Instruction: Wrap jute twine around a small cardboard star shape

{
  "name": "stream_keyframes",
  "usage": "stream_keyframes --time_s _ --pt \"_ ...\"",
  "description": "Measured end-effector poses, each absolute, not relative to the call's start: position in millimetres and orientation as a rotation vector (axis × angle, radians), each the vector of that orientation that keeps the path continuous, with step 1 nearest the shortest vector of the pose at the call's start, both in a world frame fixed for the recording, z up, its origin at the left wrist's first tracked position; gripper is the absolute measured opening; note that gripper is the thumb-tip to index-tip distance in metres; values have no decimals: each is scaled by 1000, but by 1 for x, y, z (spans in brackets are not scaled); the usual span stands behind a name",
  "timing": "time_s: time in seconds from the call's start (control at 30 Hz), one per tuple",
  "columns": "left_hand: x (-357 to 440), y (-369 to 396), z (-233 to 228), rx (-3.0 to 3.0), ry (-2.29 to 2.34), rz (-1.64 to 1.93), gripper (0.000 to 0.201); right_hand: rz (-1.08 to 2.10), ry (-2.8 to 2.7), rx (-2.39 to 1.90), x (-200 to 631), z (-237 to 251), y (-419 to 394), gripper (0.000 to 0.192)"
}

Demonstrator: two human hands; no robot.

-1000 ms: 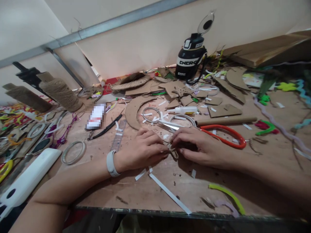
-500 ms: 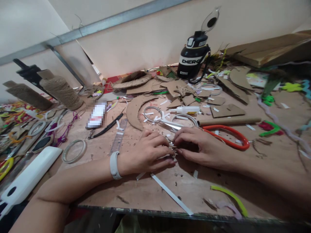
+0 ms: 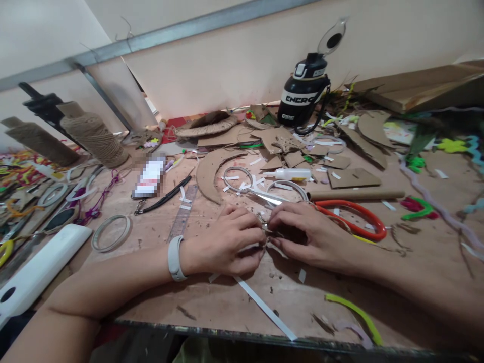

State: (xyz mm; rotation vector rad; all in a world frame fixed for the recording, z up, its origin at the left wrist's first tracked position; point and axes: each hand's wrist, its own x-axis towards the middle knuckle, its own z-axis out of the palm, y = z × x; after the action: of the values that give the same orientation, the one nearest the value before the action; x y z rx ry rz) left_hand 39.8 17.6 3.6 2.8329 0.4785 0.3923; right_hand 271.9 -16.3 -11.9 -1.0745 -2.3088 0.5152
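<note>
Soft, rather dim light covers the bench (image 3: 219,305), and the pale wall (image 3: 212,80) behind the bottle (image 3: 298,98) is the brightest broad area. Shadow pools on the near side of the right forearm (image 3: 397,269), well below the bottle, which suggests light from above and from the bottle's side. A scissors blade (image 3: 266,196) below the bottle glints. The bottle's large lettering is readable; to its left, a phone (image 3: 149,176) is broken into mosaic squares. The cardboard (image 3: 419,91) right of the bottle looks stretched and soft. Between the hands (image 3: 236,239), the small piece (image 3: 269,233) blurs.
</note>
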Motion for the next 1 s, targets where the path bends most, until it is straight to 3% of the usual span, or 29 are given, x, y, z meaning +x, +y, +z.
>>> stream_keyframes --time_s 0.43,1.0 --pt "38 18 1 2910 574 441 38 472 -2288 -1127 267 -12 -19 16" --pt "33 17 -1 2814 521 322 24 475 -2332 -1033 272 -15 -12 10"
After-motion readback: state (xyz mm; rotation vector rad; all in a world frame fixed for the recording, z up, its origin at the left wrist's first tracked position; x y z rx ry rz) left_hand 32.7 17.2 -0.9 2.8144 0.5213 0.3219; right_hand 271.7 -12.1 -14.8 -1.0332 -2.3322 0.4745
